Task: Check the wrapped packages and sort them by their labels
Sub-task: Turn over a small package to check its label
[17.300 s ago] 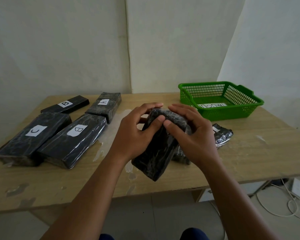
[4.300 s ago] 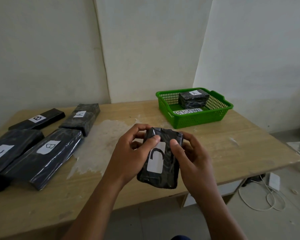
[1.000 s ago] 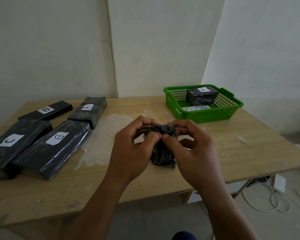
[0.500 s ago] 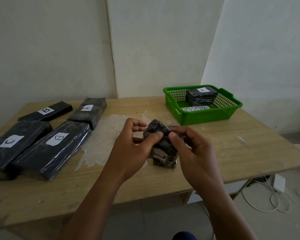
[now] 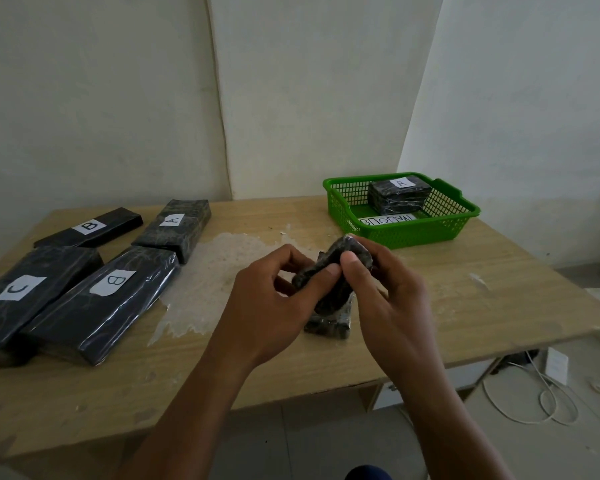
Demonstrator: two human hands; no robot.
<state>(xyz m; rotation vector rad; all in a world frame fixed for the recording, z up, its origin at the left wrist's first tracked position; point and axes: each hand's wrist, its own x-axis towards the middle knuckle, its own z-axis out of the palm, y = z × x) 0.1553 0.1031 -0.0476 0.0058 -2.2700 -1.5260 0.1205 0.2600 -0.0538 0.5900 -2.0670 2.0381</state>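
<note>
We had both hands — left hand [image 5: 271, 299], right hand [image 5: 388, 299] — pinching the small black package [image 5: 329, 303] between thumbs and fingertips.

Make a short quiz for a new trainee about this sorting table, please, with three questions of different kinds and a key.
1. True or false: the green basket holds a package labelled A.
2. Which letter is on the package at the far left edge of the table? a) A b) B c) C
3. Fill in: the small wrapped package is pinched by ____ hands.

Key
1. True.
2. c: the package labelled C lies there, beside a large one labelled B.
3. Both: the left hand and the right hand pinch it above the table.
</note>
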